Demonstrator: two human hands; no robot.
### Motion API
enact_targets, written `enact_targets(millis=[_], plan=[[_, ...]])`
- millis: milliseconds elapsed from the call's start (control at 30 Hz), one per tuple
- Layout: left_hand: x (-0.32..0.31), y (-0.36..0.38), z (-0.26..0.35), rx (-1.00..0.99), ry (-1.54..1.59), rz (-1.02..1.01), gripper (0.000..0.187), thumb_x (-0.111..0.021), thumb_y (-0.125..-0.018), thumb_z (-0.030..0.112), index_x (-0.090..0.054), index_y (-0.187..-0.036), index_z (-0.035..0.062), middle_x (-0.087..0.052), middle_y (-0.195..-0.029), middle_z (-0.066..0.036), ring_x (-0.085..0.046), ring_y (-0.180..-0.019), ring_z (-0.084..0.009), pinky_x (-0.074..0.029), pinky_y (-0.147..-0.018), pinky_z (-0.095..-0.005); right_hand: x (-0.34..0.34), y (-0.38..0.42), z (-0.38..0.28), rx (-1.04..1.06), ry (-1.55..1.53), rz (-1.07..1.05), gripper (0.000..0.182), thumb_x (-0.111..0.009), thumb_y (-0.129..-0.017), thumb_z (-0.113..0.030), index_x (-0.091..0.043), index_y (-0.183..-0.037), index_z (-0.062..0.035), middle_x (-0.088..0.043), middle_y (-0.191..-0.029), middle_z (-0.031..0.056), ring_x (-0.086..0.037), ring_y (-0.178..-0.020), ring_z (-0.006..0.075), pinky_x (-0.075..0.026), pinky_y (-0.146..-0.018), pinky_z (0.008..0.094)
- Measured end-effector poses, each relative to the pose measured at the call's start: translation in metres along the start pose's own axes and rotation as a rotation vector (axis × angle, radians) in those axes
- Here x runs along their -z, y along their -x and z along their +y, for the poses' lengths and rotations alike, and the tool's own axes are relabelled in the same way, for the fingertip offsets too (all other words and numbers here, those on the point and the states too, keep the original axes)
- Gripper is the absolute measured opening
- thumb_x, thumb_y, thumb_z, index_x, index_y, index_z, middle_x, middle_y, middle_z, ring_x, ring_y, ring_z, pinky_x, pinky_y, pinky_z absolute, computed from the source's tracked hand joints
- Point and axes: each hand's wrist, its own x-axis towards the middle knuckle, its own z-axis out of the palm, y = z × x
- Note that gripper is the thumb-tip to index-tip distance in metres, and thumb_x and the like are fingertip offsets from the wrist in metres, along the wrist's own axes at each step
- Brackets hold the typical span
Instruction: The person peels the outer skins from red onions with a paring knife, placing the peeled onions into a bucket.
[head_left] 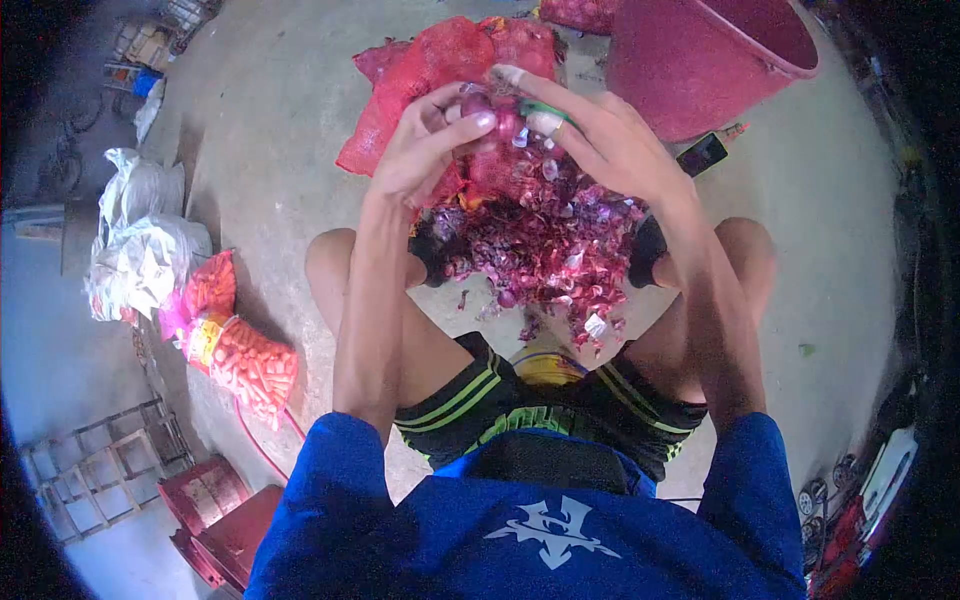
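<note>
My left hand [425,145] is raised over the floor between my knees, its thumb and fingers closed round a red onion [475,103]. Close beside it, my right hand [615,145] curls round a small green-handled tool [545,110]; its blade or tip cannot be made out. White coverings show on a few fingertips. Behind the hands lies a red mesh sack [425,75] that looks full. Beneath them spreads a heap of purple onion skins [540,245], between my feet.
A big dark red tub [680,75] stands at the back right, a phone [703,152] on the floor near it. At left are bags of carrots [250,365] and white sacks [150,260]. Red stools [235,530] and a metal rack [100,465] occupy the lower left.
</note>
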Motion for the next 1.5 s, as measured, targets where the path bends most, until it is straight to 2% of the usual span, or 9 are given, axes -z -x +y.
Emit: enact_targets(millis=[267,367,567,733,900,1000,1067,1400,1500], plan=[[-0.008,0.007,-0.008,-0.169,-0.219,0.07,0.046,-0.077,-0.092,0.011,-0.061,-0.134,-0.0003,-0.072,-0.117,-0.006,-0.067,-0.108,-0.0138,-0.055,-0.097,-0.0311,0.0,-0.004,0.0,0.016,-0.033,-0.024,0.05,-0.055,-0.104,-0.028,-0.051,-0.154,-0.025,-0.065,-0.084,0.0257,-0.065,-0.077,0.0431,-0.051,-0.075,0.0516],[-0.003,0.009,0.0,0.132,0.027,0.022,0.047,-0.078,-0.092,0.012,-0.061,-0.134,-0.0007,-0.072,-0.116,-0.005,-0.067,-0.108,-0.0138,-0.054,-0.097,-0.0307,-0.006,-0.007,0.009,0.165,-0.066,0.038,0.05,-0.056,-0.104,-0.027,-0.052,-0.153,-0.0245,-0.068,-0.091,0.0247,-0.067,-0.083,0.0426,-0.052,-0.08,0.0513],[-0.021,0.007,-0.014,-0.18,-0.203,0.16,0.047,-0.083,-0.086,0.005,-0.062,-0.128,-0.0023,-0.072,-0.115,-0.008,-0.068,-0.105,-0.0139,-0.055,-0.095,-0.0316,-0.011,-0.009,0.007,0.168,-0.022,0.137,0.056,-0.059,-0.097,-0.009,-0.055,-0.152,-0.0206,-0.067,-0.085,0.0193,-0.067,-0.076,0.0373,-0.052,-0.074,0.047],[-0.033,0.003,-0.022,-0.457,-0.356,0.339,0.056,-0.088,-0.082,0.006,-0.059,-0.129,-0.0033,-0.07,-0.117,-0.013,-0.069,-0.101,-0.0161,-0.058,-0.09,-0.0299,-0.021,-0.011,0.009,0.03,-0.05,0.105,0.047,-0.055,-0.105,-0.025,-0.053,-0.152,-0.0245,-0.069,-0.09,0.0211,-0.066,-0.087,0.0425,-0.052,-0.084,0.0513],[-0.014,0.002,-0.011,-0.164,-0.056,0.17,0.056,-0.082,-0.089,0.009,-0.057,-0.137,-0.0029,-0.069,-0.12,-0.009,-0.067,-0.107,-0.0153,-0.057,-0.092,-0.0322,-0.02,-0.014,0.013,0.017,-0.051,0.098,0.047,-0.054,-0.105,-0.023,-0.054,-0.152,-0.0234,-0.072,-0.091,0.0168,-0.07,-0.086,0.0386,-0.052,-0.084,0.0514],[0.001,-0.002,-0.014,-0.117,0.077,0.083,0.058,-0.073,-0.097,0.014,-0.05,-0.149,0.0015,-0.067,-0.126,-0.006,-0.065,-0.113,-0.0139,-0.056,-0.091,-0.0331,-0.031,-0.02,0.021,0.158,-0.388,0.218,0.043,-0.054,-0.107,-0.023,-0.057,-0.15,-0.0176,-0.07,-0.084,0.0101,-0.068,-0.075,0.0237,-0.054,-0.076,0.0423],[0.0,-0.002,-0.015,-0.105,0.216,0.03,0.061,-0.071,-0.099,0.016,-0.046,-0.154,0.0057,-0.064,-0.135,-0.008,-0.066,-0.11,-0.0148,-0.056,-0.089,-0.0334,-0.02,-0.018,0.011,-0.136,-0.815,0.008,0.043,-0.052,-0.11,-0.024,-0.053,-0.152,-0.0139,-0.062,-0.077,0.0044,-0.055,-0.061,0.0091,-0.048,-0.057,0.0273],[-0.019,-0.013,-0.011,-0.117,0.615,-0.033,0.067,-0.071,-0.097,0.012,-0.041,-0.157,0.0096,-0.057,-0.143,-0.014,-0.067,-0.117,-0.0265,-0.057,-0.098,-0.0362,-0.019,-0.016,-0.004,-0.296,-1.603,-0.026,0.056,-0.051,-0.112,-0.029,-0.03,-0.16,-0.0107,-0.042,-0.069,0.0008,-0.033,-0.049,0.0062,-0.029,-0.04,0.02],[-0.023,-0.017,-0.011,-0.306,-0.005,0.028,0.076,-0.08,-0.087,0.001,-0.044,-0.154,0.0049,-0.058,-0.143,-0.013,-0.066,-0.119,-0.0251,-0.058,-0.1,-0.0368,-0.021,-0.013,-0.009,-0.304,-1.511,-0.055,0.056,-0.052,-0.111,-0.029,-0.031,-0.16,-0.011,-0.044,-0.07,0.0016,-0.034,-0.049,0.006,-0.029,-0.04,0.02]])
